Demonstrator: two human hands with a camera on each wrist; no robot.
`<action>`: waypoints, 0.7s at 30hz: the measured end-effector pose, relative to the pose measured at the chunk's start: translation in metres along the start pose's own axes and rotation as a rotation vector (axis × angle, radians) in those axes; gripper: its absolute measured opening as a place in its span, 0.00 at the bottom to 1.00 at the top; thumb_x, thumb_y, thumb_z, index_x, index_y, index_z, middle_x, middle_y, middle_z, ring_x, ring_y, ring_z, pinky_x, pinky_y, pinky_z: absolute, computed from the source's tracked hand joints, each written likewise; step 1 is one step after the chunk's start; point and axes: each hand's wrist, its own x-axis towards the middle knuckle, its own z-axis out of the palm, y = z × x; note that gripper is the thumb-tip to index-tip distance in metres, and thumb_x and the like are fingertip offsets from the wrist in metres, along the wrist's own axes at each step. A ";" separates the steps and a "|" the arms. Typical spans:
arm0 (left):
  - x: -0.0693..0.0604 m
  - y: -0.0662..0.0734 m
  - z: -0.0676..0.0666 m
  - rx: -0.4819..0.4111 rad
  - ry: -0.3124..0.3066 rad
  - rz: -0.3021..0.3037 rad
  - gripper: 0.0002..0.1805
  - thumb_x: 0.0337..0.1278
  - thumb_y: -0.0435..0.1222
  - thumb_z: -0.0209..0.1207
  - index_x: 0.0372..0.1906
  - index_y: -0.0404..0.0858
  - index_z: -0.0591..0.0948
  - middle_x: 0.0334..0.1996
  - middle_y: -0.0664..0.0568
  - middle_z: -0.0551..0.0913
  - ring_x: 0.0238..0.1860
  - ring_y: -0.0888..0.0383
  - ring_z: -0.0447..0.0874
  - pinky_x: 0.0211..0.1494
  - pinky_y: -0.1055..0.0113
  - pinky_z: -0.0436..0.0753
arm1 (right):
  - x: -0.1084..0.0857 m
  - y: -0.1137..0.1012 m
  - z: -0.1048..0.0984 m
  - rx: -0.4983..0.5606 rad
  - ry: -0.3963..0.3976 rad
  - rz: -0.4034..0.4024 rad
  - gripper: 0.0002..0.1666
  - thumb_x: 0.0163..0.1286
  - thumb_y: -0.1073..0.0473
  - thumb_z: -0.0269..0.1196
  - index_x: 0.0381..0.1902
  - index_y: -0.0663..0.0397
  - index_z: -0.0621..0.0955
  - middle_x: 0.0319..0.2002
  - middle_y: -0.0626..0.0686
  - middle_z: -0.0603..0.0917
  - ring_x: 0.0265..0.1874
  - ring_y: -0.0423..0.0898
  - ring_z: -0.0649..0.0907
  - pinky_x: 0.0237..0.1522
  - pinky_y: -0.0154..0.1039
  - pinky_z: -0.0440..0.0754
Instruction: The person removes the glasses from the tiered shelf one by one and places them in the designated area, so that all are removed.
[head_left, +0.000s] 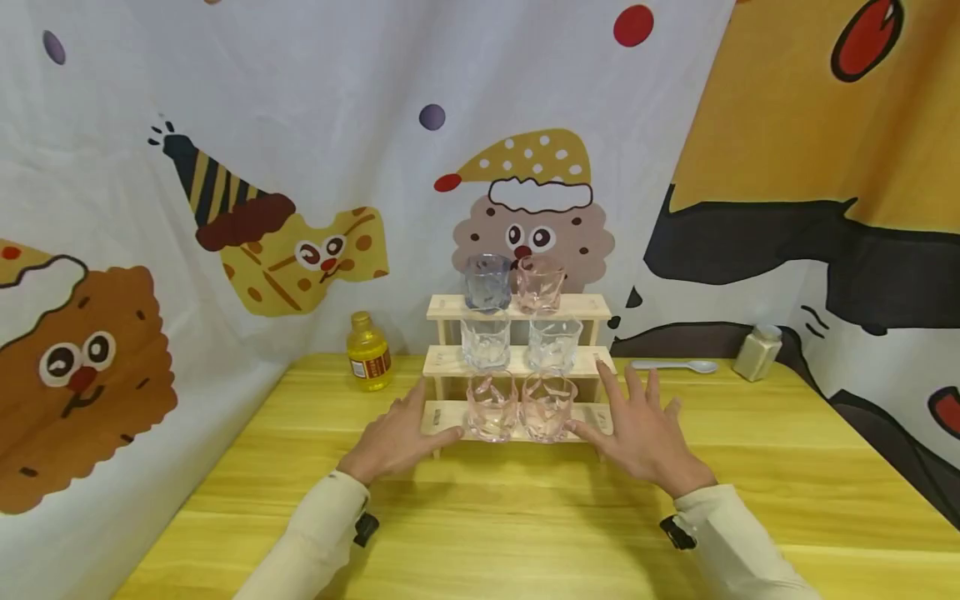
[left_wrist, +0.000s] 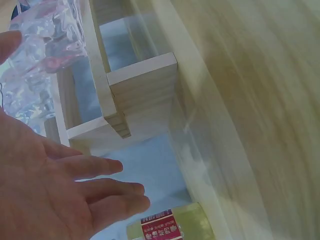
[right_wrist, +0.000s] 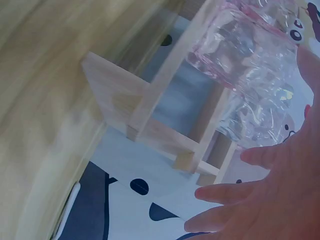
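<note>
A three-tier wooden stand [head_left: 450, 360] holds two glasses on each tier: a blue-grey glass [head_left: 487, 283] and a pink glass [head_left: 540, 285] on top, two clear glasses [head_left: 486, 340] in the middle, pink glasses [head_left: 492, 408] at the bottom. My left hand [head_left: 397, 437] is at the stand's left side, fingers spread, thumb toward the bottom tier. On the right side, my right hand [head_left: 641, 429] has its fingers spread, thumb tip near the lower right pink glass [head_left: 547, 408]; whether it touches cannot be told. Both wrist views show the left palm [left_wrist: 35, 185] and right palm [right_wrist: 285, 195] holding nothing.
A yellow bottle [head_left: 368, 354] stands at the table's back left. Behind the stand to the right lie a white spoon [head_left: 675, 365] and a small jar [head_left: 758, 352] with pale contents. A printed cloth [head_left: 337, 100] hangs behind the wooden table [head_left: 480, 533].
</note>
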 end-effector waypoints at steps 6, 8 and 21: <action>0.007 -0.002 0.002 -0.138 -0.047 -0.006 0.63 0.54 0.69 0.58 0.81 0.35 0.45 0.71 0.33 0.70 0.58 0.40 0.81 0.60 0.44 0.78 | 0.012 0.001 -0.010 0.045 -0.001 0.002 0.58 0.68 0.23 0.52 0.81 0.52 0.51 0.75 0.76 0.56 0.72 0.84 0.50 0.56 0.87 0.53; 0.010 -0.004 0.003 -0.196 -0.068 -0.007 0.60 0.58 0.66 0.58 0.80 0.33 0.46 0.70 0.32 0.71 0.58 0.41 0.81 0.61 0.46 0.78 | 0.015 0.001 -0.013 0.061 -0.016 0.007 0.58 0.68 0.23 0.52 0.81 0.52 0.50 0.75 0.76 0.55 0.72 0.83 0.49 0.57 0.86 0.53; 0.019 -0.012 0.003 -0.377 -0.118 -0.038 0.51 0.60 0.51 0.66 0.78 0.30 0.56 0.76 0.32 0.61 0.75 0.35 0.60 0.74 0.42 0.65 | 0.042 -0.003 -0.034 0.116 -0.045 -0.042 0.56 0.71 0.26 0.51 0.82 0.52 0.47 0.75 0.75 0.56 0.73 0.82 0.48 0.59 0.84 0.54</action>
